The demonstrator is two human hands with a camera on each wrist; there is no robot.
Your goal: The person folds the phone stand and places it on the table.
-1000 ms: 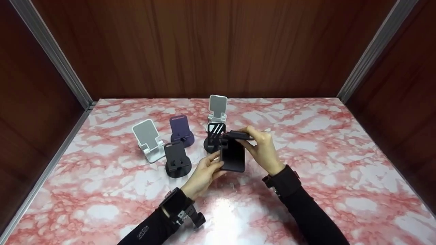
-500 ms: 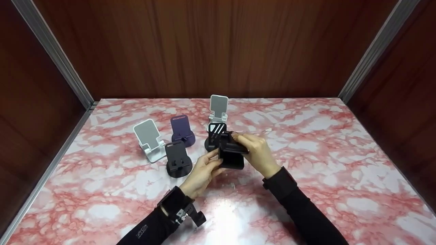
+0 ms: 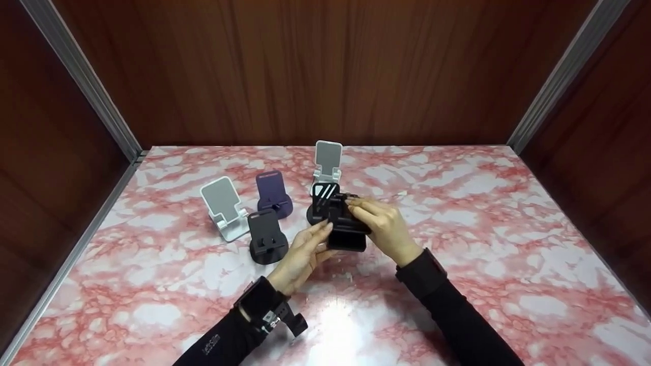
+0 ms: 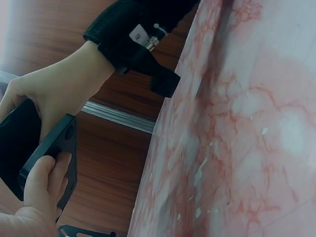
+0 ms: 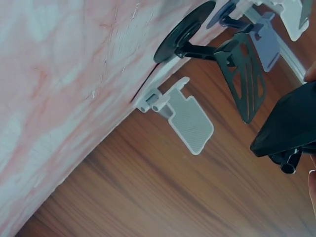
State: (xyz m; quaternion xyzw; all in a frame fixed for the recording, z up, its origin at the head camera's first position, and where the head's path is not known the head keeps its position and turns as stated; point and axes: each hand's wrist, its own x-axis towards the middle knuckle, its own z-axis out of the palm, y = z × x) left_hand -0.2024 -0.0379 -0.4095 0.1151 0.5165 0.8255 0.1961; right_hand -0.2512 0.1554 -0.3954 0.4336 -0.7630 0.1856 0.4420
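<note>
Holding the black stand off the counter with both hands, just in front of the slotted stand. Left hand: fingers pinch the near slab of it. Right hand: fingers grasp the far slab; some fingertips are hidden, so I can't confirm exact contact. Neither hand is free.

I read the step as working the joint between the slabs. A short tube pokes out under the piece in right wrist view; my guess is it's the hinge.

To do it well: left is the anchor, no wrist twist. Right supplies the turn, slow, around the hinge line only, no side load. If it's stiff, I'd grip further from the hinge for leverage rather than push harder. Watch for fingers getting nipped between the slabs; left is the closer one to that gap.

Clearance: slotted stand is near but apart in right wrist view. I'd do any big swing nearer the body. Rear white stand is behind it. Purple stand, grey stand and left white stand sit off to the left, lower risk.
</note>
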